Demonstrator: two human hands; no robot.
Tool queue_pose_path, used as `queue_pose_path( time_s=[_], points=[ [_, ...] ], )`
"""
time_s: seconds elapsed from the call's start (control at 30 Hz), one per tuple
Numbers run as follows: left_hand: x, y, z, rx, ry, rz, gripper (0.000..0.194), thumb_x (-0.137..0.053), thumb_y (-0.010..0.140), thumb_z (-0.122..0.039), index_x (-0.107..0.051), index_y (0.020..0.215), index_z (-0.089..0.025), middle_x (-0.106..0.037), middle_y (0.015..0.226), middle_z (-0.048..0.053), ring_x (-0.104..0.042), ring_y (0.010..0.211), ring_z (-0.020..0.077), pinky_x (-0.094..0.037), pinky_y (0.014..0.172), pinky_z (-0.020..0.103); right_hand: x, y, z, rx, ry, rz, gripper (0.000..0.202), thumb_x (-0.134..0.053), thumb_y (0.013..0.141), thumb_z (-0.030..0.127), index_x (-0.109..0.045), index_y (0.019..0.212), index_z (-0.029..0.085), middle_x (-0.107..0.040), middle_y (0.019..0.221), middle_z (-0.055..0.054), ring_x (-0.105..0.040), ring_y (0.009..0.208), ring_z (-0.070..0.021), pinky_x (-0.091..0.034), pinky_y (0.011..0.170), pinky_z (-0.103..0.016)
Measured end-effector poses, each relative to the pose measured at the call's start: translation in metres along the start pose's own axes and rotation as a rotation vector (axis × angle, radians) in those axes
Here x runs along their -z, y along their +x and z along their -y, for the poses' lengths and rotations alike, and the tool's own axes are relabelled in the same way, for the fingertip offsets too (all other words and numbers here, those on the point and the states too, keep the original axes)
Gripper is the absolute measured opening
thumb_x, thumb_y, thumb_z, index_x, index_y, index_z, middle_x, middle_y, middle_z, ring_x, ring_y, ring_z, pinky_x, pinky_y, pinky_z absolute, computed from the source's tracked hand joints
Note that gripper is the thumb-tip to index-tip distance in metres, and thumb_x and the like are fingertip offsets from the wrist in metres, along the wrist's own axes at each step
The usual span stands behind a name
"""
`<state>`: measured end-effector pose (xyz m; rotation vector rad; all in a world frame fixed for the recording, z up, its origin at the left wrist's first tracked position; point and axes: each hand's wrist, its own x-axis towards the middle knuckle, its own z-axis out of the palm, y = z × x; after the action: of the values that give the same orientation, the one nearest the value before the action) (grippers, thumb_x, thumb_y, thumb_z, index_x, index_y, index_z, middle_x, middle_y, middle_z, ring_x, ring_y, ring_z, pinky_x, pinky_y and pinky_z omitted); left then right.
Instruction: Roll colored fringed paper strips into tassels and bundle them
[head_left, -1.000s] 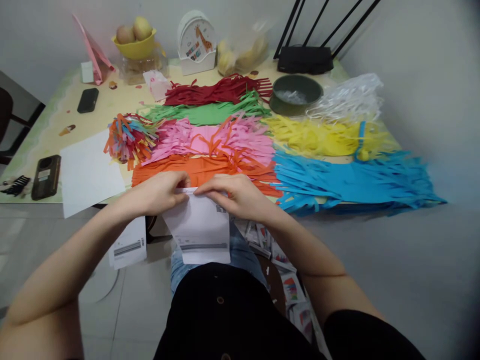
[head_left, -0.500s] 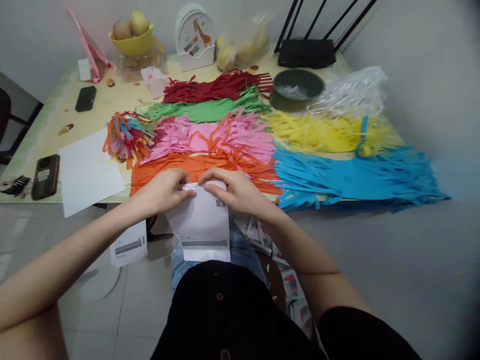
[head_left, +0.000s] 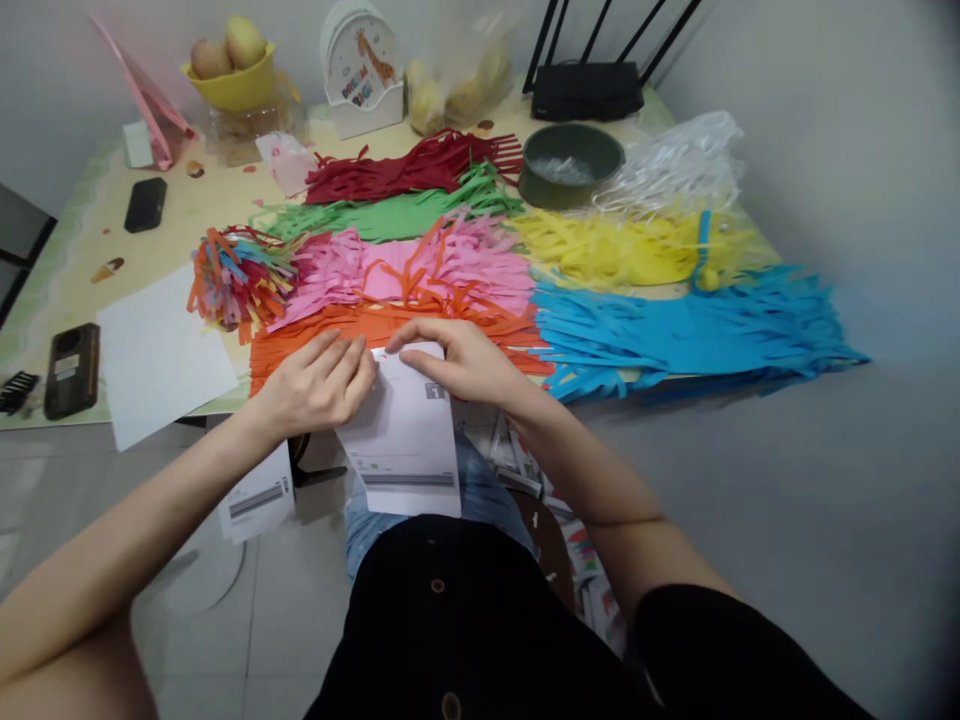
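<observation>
A white printed sheet [head_left: 405, 430], with a grey band near its bottom and a small dark box marked 1, hangs over my lap at the table's front edge. My right hand [head_left: 466, 362] pinches its top edge, thumb in front and fingers curled over. My left hand [head_left: 321, 385] is closed beside the sheet's upper left edge, its back turned up; whatever its fingers hold is hidden. Just beyond both hands lies orange fringed paper [head_left: 300, 345]. Pink fringed paper [head_left: 337, 270] and blue fringed paper [head_left: 637, 325] lie behind it and to the right.
Green [head_left: 390, 215], dark red [head_left: 397, 172] and yellow fringed paper [head_left: 622, 245] lie farther back. A dark green bowl [head_left: 536, 180], clear plastic [head_left: 675, 165] and a black router [head_left: 585, 92] stand behind. At left are a blank white sheet [head_left: 161, 360] and a phone [head_left: 72, 370].
My left hand has turned its back up and shifted slightly left and down, with its fingers curled; the white strip by its fingertips no longer shows. The right hand keeps hold of the sheet.
</observation>
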<state>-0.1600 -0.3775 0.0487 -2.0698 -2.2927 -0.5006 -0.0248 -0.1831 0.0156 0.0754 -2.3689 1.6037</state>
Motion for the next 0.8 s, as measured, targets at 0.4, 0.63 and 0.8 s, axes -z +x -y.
queue_pose_path(
  time_s=[0.4, 0.63, 0.8],
  points=[
    [-0.028, -0.008, 0.007, 0.068, 0.04, -0.297, 0.019, -0.06, 0.095, -0.035, -0.075, 0.096, -0.024, -0.079, 0.108, 0.009, -0.075, 0.105, 0.0253, -0.053, 0.107, 0.054, 0.008, 0.001, 0.009, -0.048, 0.174, -0.015, 0.025, -0.067, 0.087, 0.036, -0.074, 0.096, 0.014, -0.075, 0.101, -0.007, -0.068, 0.095, -0.0187, -0.05, 0.082, -0.028],
    [-0.022, -0.009, -0.05, 0.138, -0.085, -0.505, 0.026, -0.049, 0.102, -0.033, -0.074, 0.097, -0.027, -0.078, 0.109, 0.005, -0.069, 0.11, 0.0231, -0.05, 0.105, 0.049, 0.019, 0.003, 0.0, -0.028, 0.083, -0.089, 0.027, -0.066, 0.089, 0.039, -0.073, 0.098, 0.015, -0.076, 0.101, -0.007, -0.069, 0.095, -0.0204, -0.05, 0.091, -0.033],
    [-0.001, -0.024, -0.094, -0.144, -0.313, -0.091, 0.028, -0.052, 0.1, -0.019, -0.068, 0.121, -0.028, -0.072, 0.126, 0.007, -0.066, 0.109, 0.0208, -0.054, 0.093, 0.038, 0.045, -0.006, 0.008, 0.01, 0.023, -0.208, 0.037, -0.067, 0.09, 0.05, -0.071, 0.104, 0.017, -0.075, 0.107, -0.008, -0.069, 0.098, -0.0211, -0.052, 0.089, -0.032]
  ],
)
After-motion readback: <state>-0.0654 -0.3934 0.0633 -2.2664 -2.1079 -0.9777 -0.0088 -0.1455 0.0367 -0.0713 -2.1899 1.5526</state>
